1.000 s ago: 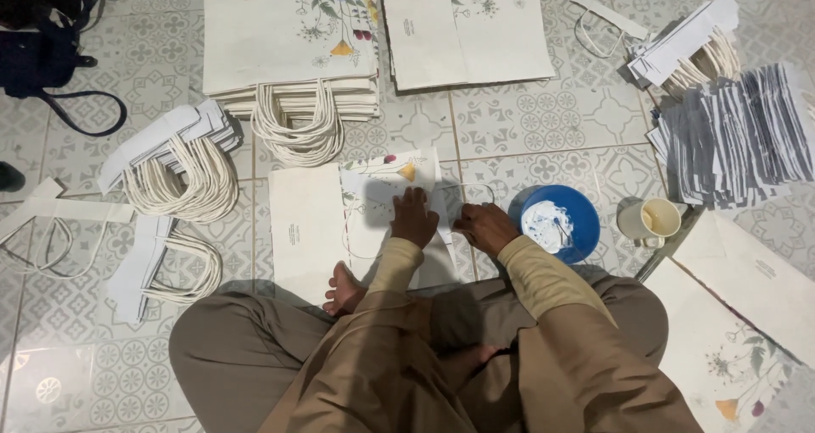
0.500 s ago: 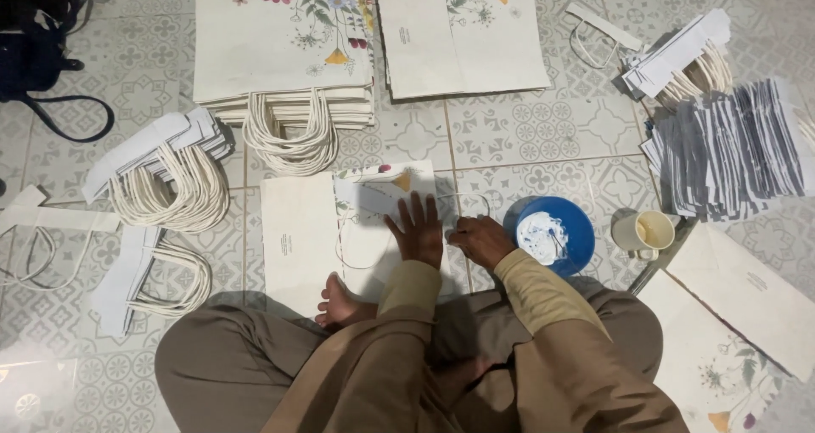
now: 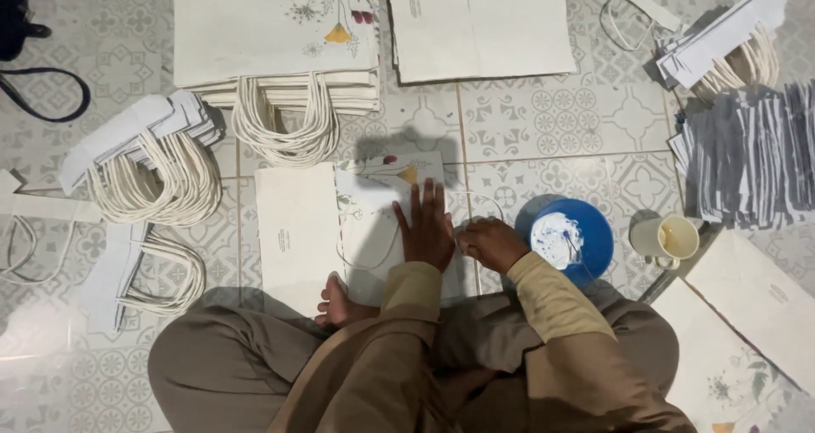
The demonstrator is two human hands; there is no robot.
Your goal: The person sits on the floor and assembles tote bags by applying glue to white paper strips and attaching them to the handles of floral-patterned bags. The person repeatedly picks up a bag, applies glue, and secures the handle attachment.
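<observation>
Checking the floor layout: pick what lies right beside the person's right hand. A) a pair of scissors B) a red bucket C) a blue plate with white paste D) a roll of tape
C: the blue plate holding white paste sits on the tiles just to the right of the right hand, while the left hand presses flat on the folded paper bag.

Dim, cool indoor light falls from above. The head casts a soft shadow on the floor tiles (image 3: 543,127) toward twelve o'clock. Glare at eight o'clock; edges slightly soft and bowed.
</observation>
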